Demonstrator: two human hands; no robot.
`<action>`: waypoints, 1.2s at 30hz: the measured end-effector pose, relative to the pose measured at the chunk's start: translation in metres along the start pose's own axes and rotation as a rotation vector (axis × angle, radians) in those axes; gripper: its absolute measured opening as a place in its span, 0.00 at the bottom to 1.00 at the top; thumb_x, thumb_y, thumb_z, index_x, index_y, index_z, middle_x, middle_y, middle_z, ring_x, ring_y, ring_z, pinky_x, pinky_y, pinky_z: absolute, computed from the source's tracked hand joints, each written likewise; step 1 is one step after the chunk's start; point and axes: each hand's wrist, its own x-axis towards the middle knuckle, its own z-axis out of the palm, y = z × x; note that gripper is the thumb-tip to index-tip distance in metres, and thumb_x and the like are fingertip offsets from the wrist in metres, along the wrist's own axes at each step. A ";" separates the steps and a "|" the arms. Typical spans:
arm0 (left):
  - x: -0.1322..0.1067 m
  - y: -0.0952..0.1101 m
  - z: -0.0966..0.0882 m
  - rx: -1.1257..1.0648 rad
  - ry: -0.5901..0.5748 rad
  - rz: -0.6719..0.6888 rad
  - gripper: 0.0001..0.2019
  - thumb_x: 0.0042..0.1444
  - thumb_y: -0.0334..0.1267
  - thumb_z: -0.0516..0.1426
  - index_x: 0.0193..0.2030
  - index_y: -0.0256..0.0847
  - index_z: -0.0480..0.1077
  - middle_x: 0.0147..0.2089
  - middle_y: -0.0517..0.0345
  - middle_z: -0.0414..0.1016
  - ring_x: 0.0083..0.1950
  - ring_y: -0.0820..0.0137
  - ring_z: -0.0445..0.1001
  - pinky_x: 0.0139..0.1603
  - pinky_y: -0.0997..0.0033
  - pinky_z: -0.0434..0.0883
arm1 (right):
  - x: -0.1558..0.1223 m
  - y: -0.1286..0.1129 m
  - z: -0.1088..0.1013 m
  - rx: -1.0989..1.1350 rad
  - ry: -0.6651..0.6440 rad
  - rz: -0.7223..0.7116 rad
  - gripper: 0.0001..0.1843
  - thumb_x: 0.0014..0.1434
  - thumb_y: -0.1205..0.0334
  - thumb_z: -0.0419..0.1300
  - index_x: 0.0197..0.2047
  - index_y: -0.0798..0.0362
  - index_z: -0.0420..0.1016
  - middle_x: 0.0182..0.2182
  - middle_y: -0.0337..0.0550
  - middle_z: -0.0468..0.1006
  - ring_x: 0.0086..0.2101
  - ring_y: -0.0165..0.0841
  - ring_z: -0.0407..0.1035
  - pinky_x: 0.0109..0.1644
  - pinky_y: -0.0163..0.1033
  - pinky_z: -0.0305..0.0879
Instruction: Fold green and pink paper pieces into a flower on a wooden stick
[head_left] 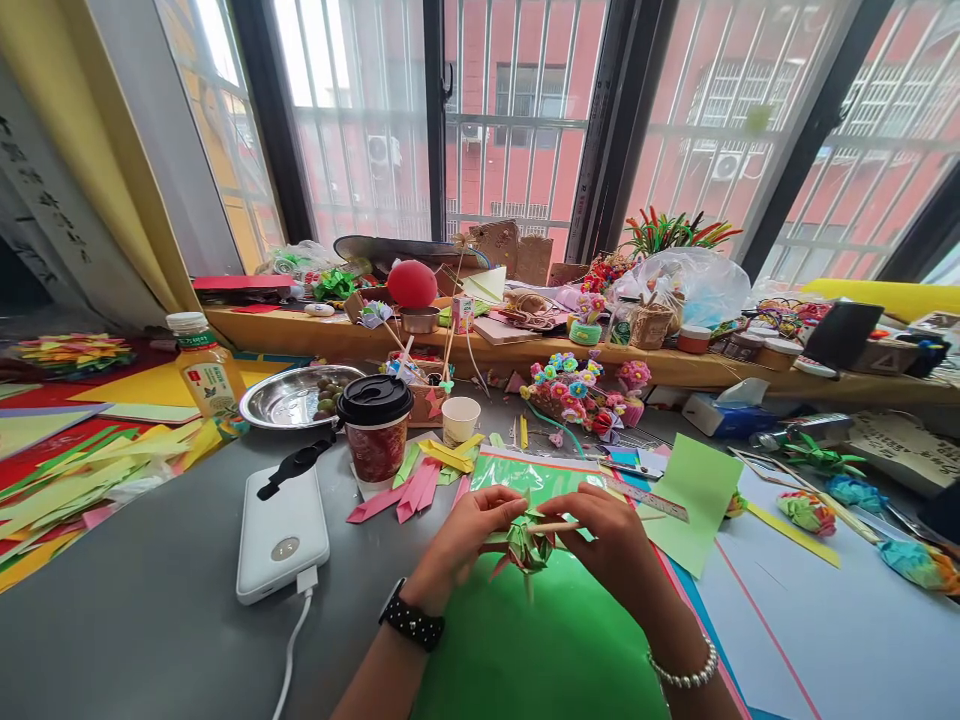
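Observation:
My left hand (469,535) and my right hand (611,545) meet over a green sheet (540,640) on the grey table. Between them they hold a small folded paper flower (527,545) in green and pink. Left-hand fingers curl round its side. Pinched in my right-hand fingers is a thin wooden stick (559,526) that pokes into the flower. A black watch sits on the left wrist and a bead bracelet on the right.
A white power bank (281,535) with cable lies left. Behind it stand a lidded paper cup (375,430), a small white cup (460,418), a steel bowl (292,395) and a bottle (206,370). Paper strips (67,480) lie left; paper flowers (577,390) and a ruler (645,497) sit beyond.

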 end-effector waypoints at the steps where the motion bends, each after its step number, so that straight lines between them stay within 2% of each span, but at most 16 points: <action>1: 0.000 0.001 0.000 -0.001 0.013 0.005 0.16 0.36 0.46 0.63 0.26 0.36 0.66 0.21 0.65 0.67 0.22 0.76 0.68 0.24 0.76 0.64 | 0.000 0.000 0.000 -0.001 -0.009 -0.007 0.05 0.54 0.67 0.57 0.32 0.53 0.74 0.24 0.40 0.78 0.24 0.31 0.66 0.26 0.33 0.60; 6: -0.002 0.003 0.001 -0.017 0.065 0.012 0.16 0.34 0.45 0.64 0.25 0.36 0.66 0.21 0.65 0.66 0.22 0.76 0.67 0.24 0.76 0.65 | 0.000 0.000 -0.001 0.009 -0.034 -0.060 0.08 0.56 0.67 0.54 0.33 0.52 0.74 0.29 0.41 0.80 0.25 0.31 0.68 0.27 0.34 0.62; 14: -0.003 0.004 0.002 -0.002 0.130 0.024 0.15 0.34 0.43 0.64 0.24 0.35 0.67 0.22 0.65 0.67 0.23 0.78 0.65 0.24 0.80 0.62 | 0.000 -0.002 -0.001 -0.040 -0.068 -0.102 0.08 0.55 0.69 0.55 0.33 0.51 0.75 0.31 0.42 0.80 0.25 0.31 0.67 0.28 0.36 0.64; 19: -0.003 0.003 0.002 -0.005 0.121 0.030 0.15 0.35 0.43 0.64 0.25 0.35 0.67 0.22 0.64 0.67 0.23 0.78 0.65 0.23 0.79 0.62 | 0.000 -0.002 -0.001 -0.018 -0.078 -0.088 0.07 0.54 0.69 0.55 0.33 0.51 0.75 0.31 0.43 0.79 0.27 0.32 0.68 0.30 0.37 0.65; 23: -0.003 0.003 0.003 -0.018 0.149 0.079 0.15 0.35 0.43 0.64 0.25 0.35 0.67 0.21 0.65 0.65 0.22 0.78 0.65 0.23 0.78 0.64 | 0.000 -0.002 -0.001 0.037 -0.104 -0.014 0.09 0.50 0.72 0.57 0.34 0.51 0.74 0.33 0.42 0.79 0.30 0.33 0.69 0.32 0.37 0.66; 27: 0.000 0.002 0.003 0.005 0.206 0.208 0.14 0.37 0.43 0.63 0.26 0.35 0.67 0.21 0.65 0.65 0.21 0.78 0.65 0.23 0.78 0.64 | 0.000 -0.001 -0.001 0.102 -0.127 0.040 0.15 0.47 0.73 0.56 0.38 0.49 0.74 0.37 0.41 0.78 0.36 0.35 0.70 0.39 0.41 0.65; 30: 0.000 0.001 0.002 0.090 0.272 0.360 0.12 0.42 0.43 0.60 0.29 0.37 0.67 0.23 0.62 0.69 0.24 0.74 0.68 0.22 0.77 0.65 | 0.000 0.001 -0.001 0.126 -0.049 0.093 0.15 0.50 0.70 0.56 0.40 0.48 0.74 0.40 0.43 0.76 0.39 0.36 0.69 0.41 0.41 0.65; 33: -0.002 0.000 0.002 0.229 0.334 0.580 0.08 0.47 0.40 0.57 0.31 0.39 0.68 0.31 0.57 0.73 0.33 0.69 0.72 0.32 0.74 0.70 | 0.002 0.004 -0.002 0.157 0.093 0.209 0.09 0.55 0.63 0.54 0.37 0.51 0.75 0.35 0.45 0.75 0.36 0.35 0.69 0.36 0.37 0.66; 36: -0.007 -0.001 0.005 0.393 0.329 0.803 0.04 0.50 0.36 0.55 0.32 0.40 0.70 0.39 0.54 0.72 0.44 0.66 0.71 0.43 0.70 0.70 | 0.004 0.004 -0.004 0.148 0.127 0.307 0.10 0.56 0.58 0.54 0.31 0.53 0.74 0.27 0.42 0.73 0.28 0.31 0.67 0.30 0.34 0.64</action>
